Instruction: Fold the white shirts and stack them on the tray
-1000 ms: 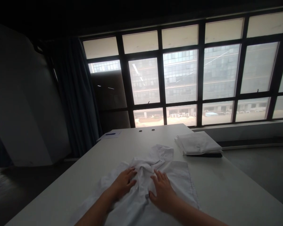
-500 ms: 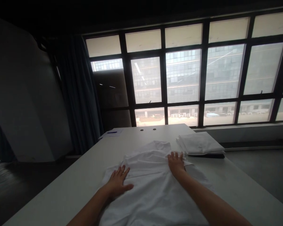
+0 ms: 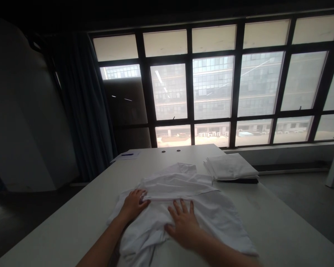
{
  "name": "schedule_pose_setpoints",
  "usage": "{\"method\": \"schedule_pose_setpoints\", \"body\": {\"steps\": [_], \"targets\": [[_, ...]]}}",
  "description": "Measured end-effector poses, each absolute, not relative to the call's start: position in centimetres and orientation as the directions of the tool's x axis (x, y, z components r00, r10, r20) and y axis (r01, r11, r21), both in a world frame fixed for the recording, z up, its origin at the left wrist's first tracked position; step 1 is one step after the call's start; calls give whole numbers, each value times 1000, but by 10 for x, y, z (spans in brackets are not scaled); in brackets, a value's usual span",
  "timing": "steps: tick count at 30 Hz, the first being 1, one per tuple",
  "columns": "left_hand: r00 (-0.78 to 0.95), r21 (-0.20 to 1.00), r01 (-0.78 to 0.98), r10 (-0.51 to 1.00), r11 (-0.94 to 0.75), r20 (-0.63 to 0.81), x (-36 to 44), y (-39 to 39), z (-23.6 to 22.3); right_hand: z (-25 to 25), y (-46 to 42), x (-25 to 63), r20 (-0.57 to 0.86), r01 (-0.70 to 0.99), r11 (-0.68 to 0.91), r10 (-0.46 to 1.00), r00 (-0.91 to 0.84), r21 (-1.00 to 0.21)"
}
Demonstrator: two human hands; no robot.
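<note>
A white shirt (image 3: 217, 211) lies spread and wrinkled on the table, its collar toward the far end and its near part bunched up. At the shirt's left side, my left hand (image 3: 135, 204) has its thumb and fingers closed on a fold of the cloth. My right hand (image 3: 185, 226) rests palm down near the middle of the shirt, fingers spread and gripping nothing. Part of the cloth under both hands is hidden.
The white table (image 3: 80, 207) reaches toward the windows. A stack of folded white cloth (image 3: 231, 166) sits on something dark and flat at the right. Paper (image 3: 130, 156) with a blue pen (image 3: 127, 154) lies far left. A blue curtain (image 3: 83, 111) hangs beyond.
My right hand has moved from the shirt's upper right down toward its middle. My left hand has closed on the cloth, and the shirt's near part is more bunched. The view has shifted slightly.
</note>
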State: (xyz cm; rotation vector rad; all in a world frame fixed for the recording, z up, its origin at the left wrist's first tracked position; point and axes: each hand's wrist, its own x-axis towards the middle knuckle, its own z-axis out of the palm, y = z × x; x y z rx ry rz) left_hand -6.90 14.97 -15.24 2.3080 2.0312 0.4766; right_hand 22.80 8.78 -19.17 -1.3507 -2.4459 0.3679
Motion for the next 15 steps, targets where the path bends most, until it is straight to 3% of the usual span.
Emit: {"method": "schedule_pose_setpoints", "body": {"steps": [5, 9, 12, 15], "targets": [[237, 317, 906, 956, -282, 172, -45, 102, -142, -181, 144, 253, 118, 789, 514, 854, -506, -336], [426, 332, 834, 897, -440, 119, -49, 69, -160, -180, 162, 257, 206, 847, 427, 902, -378, -317], [388, 270, 865, 905, -423, 175, -70, 73, -176, -176, 156, 256, 348, 889, 343, 908, -231, -304], [294, 271, 888, 912, -371, 287, -87, 87, -183, -167, 140, 254, 465, 844, 452, 837, -288, -290]]}}
